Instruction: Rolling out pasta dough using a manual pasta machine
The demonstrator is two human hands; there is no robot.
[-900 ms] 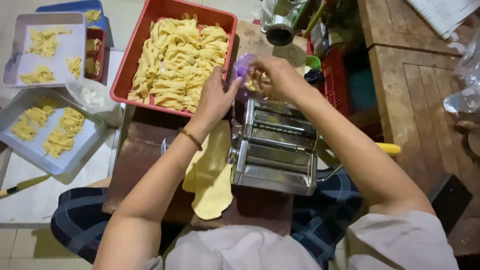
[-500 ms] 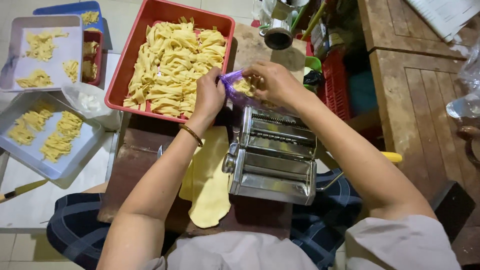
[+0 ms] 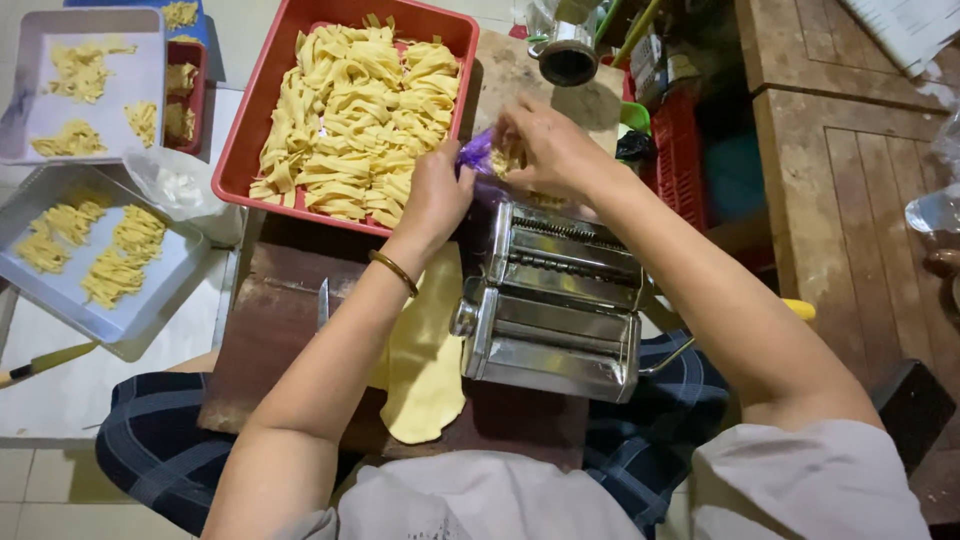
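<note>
Both hands meet at upper centre above a steel pasta machine: left hand and right hand fingers pinch a purple plastic bag, beside a red noodle tray

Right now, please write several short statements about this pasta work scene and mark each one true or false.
1. The red tray holds cut noodle strips. True.
2. The pasta machine is blue plastic. False: it is shiny metal.
3. Both hands, left hand and right hand, meet at a purple bag above the machine. True.
4. The flat dough sheet lies inside the red tray. False: it lies on the wooden board beside the machine.
5. The left wrist wears a bangle. True.
</note>
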